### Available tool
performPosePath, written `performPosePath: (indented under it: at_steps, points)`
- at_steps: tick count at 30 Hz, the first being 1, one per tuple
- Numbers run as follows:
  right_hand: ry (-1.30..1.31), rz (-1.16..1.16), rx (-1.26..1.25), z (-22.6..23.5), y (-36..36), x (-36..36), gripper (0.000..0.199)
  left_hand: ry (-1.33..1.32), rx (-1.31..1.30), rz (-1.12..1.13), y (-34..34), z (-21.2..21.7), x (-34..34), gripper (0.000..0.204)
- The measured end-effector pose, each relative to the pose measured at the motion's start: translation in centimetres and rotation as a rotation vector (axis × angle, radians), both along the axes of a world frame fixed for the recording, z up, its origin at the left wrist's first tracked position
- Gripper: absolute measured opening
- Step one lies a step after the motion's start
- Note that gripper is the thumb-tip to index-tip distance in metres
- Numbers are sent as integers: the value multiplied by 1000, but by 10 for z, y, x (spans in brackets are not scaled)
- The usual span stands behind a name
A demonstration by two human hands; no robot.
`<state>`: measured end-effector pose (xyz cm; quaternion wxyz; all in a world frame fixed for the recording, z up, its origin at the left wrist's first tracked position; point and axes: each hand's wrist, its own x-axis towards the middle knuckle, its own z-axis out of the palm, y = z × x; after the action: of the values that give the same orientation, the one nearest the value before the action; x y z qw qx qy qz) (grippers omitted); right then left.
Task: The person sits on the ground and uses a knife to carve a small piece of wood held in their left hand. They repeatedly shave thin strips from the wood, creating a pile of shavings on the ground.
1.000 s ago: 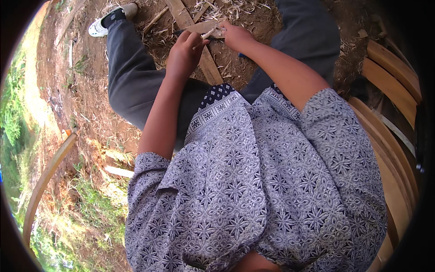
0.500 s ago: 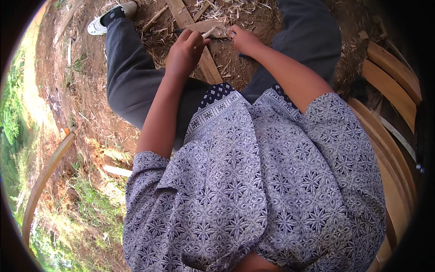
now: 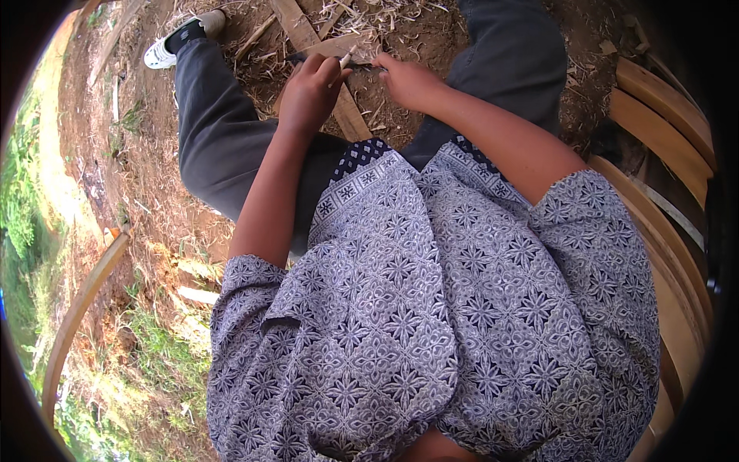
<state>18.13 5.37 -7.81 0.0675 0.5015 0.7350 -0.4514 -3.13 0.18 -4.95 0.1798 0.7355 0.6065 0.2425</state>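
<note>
My left hand [image 3: 310, 94] is closed round a short pale whittled stick [image 3: 349, 57], whose light end sticks up past the thumb and fingers. Just to its right, my right hand [image 3: 409, 82] has its fingers curled on a thin, dark, blade-like tool [image 3: 365, 66]. That tool runs toward the left hand, and most of it is hidden by the fingers. Both hands are over the ground between my spread legs, close together but apart. Beneath and beyond them lie flat wooden boards [image 3: 352, 115], crossing one another.
Pale wood shavings [image 3: 416, 17] litter the brown soil. Curved wooden pieces [image 3: 662, 135] are stacked close on my right. A long curved wooden piece [image 3: 81, 308] stands at the left, near grass [image 3: 165, 362]. My left shoe [image 3: 160, 54] rests at the upper left.
My right hand has shifted left and slightly nearer to me, closer to the left hand. The left hand still holds the stick in nearly the same place.
</note>
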Motion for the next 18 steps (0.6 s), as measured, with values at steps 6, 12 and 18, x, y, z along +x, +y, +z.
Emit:
performPosePath:
  at_steps: [6, 12, 18]
  points:
    - [-84, -21, -5, -25, 8, -25, 32, 0, 5, 34, 1, -1, -2, 25]
    - [-176, -80, 45, -32, 21, -53, 37, 1, 18, 13, 2, 0, -1, 25]
    - [-34, -114, 67, -28, 19, -40, 34, -13, -34, 52, 1, -1, -3, 25]
